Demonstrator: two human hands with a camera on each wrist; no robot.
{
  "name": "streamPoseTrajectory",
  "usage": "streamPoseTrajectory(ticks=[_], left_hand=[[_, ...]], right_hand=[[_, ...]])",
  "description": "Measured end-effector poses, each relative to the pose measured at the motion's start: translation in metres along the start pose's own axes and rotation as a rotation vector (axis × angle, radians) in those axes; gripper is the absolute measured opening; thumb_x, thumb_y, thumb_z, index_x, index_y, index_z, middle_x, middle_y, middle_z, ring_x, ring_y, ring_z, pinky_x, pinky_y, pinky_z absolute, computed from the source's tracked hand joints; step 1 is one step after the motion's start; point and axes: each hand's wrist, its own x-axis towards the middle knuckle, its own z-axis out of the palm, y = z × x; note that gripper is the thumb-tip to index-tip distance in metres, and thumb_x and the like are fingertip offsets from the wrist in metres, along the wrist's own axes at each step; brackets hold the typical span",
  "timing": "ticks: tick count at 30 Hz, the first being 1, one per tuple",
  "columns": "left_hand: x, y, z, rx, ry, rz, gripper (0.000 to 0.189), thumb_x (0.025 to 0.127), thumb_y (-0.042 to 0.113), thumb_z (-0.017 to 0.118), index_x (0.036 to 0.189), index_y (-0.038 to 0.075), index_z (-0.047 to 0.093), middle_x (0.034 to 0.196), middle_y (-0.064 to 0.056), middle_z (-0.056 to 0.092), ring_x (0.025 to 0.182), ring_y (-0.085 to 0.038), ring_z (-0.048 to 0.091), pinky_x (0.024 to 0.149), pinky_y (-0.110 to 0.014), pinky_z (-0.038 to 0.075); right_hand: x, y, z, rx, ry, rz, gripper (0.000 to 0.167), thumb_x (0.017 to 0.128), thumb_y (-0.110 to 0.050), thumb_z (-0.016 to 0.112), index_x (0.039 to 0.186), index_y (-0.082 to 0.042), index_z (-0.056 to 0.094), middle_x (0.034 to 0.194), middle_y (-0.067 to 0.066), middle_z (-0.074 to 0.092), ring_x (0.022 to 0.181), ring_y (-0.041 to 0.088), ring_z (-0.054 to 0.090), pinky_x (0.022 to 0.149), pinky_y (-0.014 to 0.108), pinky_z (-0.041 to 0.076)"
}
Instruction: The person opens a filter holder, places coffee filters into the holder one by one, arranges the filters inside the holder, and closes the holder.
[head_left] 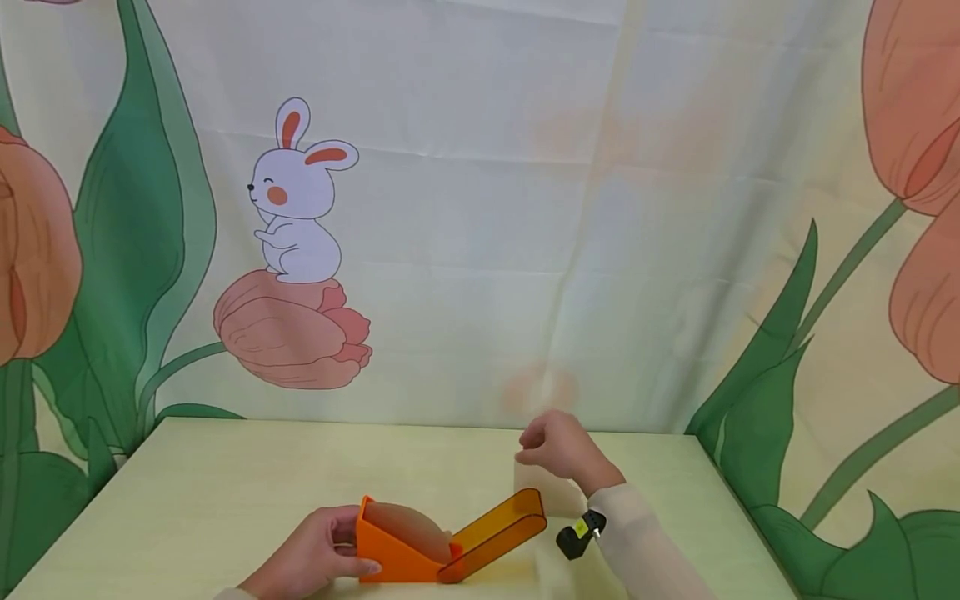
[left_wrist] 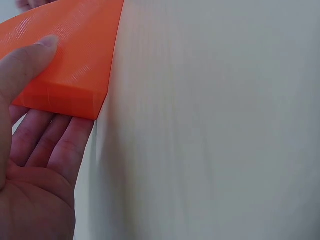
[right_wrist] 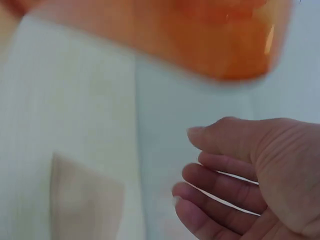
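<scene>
My left hand [head_left: 318,546] grips the left end of an orange wedge-shaped box [head_left: 397,554], thumb on its near side and fingers behind. In the left wrist view the thumb lies on the orange box wall [left_wrist: 82,60]. A translucent amber lid [head_left: 498,533], hinged at the right end, stands swung up and out. Inside the box shows a brown round-edged piece [head_left: 412,527], perhaps paper. Beyond the lid, my right hand [head_left: 564,450] is raised with loosely bent fingers and holds nothing. In the right wrist view its thumb stands apart from the fingers.
A flat beige piece [head_left: 551,490] lies on the pale table [head_left: 247,475] below the right hand. A small black device [head_left: 581,535] sits at the right wrist. A cloth [head_left: 465,250] printed with a rabbit and tulips hangs behind the table.
</scene>
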Motion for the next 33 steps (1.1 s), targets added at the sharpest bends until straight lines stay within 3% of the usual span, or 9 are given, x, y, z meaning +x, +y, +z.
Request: streamPoseTrajectory(ticks=[10, 19, 23, 27, 30, 33], left_hand=[[0.001, -0.004, 0.0, -0.021, 0.002, -0.053, 0.057, 0.081, 0.024, 0.087, 0.131, 0.009, 0.065, 0.122, -0.005, 0.073, 0.103, -0.022, 0.069, 0.095, -0.039, 0.06], [0.0, -0.004, 0.0, -0.033, -0.001, -0.049, 0.056, 0.081, 0.022, 0.087, 0.131, 0.009, 0.065, 0.122, -0.005, 0.073, 0.103, -0.022, 0.069, 0.095, -0.038, 0.06], [0.001, -0.002, 0.0, -0.038, -0.006, -0.046, 0.056, 0.082, 0.022, 0.087, 0.132, 0.009, 0.065, 0.122, -0.005, 0.073, 0.103, -0.022, 0.069, 0.095, -0.038, 0.06], [0.001, -0.002, 0.0, -0.053, -0.016, -0.043, 0.056, 0.082, 0.022, 0.087, 0.132, 0.009, 0.065, 0.123, -0.006, 0.073, 0.104, -0.023, 0.07, 0.095, -0.037, 0.06], [0.001, -0.002, 0.0, -0.05, -0.017, -0.039, 0.056, 0.082, 0.022, 0.087, 0.132, 0.009, 0.065, 0.123, -0.006, 0.073, 0.104, -0.023, 0.07, 0.095, -0.037, 0.06], [0.002, -0.001, -0.001, -0.033, -0.011, -0.03, 0.056, 0.081, 0.023, 0.087, 0.131, 0.01, 0.066, 0.122, -0.005, 0.073, 0.103, -0.022, 0.07, 0.095, -0.037, 0.06]], right_hand=[[0.016, 0.052, 0.019, -0.048, 0.038, 0.185, 0.032, 0.079, -0.014, 0.088, 0.103, 0.0, 0.074, 0.098, 0.008, 0.072, 0.088, 0.023, 0.064, 0.084, 0.042, 0.061], [0.026, 0.073, 0.034, -0.066, 0.026, 0.331, 0.035, 0.076, -0.023, 0.09, 0.095, -0.004, 0.069, 0.094, 0.008, 0.066, 0.086, 0.025, 0.059, 0.082, 0.043, 0.057], [0.026, 0.077, 0.039, -0.049, 0.014, 0.356, 0.036, 0.074, -0.027, 0.091, 0.091, -0.005, 0.068, 0.09, 0.007, 0.065, 0.081, 0.025, 0.057, 0.07, 0.037, 0.052], [0.026, 0.079, 0.044, -0.053, 0.014, 0.331, 0.031, 0.073, -0.025, 0.09, 0.077, -0.007, 0.065, 0.074, 0.003, 0.054, 0.068, 0.021, 0.049, 0.058, 0.031, 0.04], [0.027, 0.078, 0.044, -0.063, 0.027, 0.318, 0.029, 0.073, -0.023, 0.09, 0.069, -0.007, 0.065, 0.065, -0.001, 0.041, 0.062, 0.018, 0.041, 0.054, 0.029, 0.035], [0.028, 0.076, 0.043, -0.072, 0.042, 0.334, 0.027, 0.073, -0.021, 0.091, 0.072, -0.006, 0.069, 0.066, 0.0, 0.046, 0.065, 0.019, 0.045, 0.057, 0.029, 0.039]])
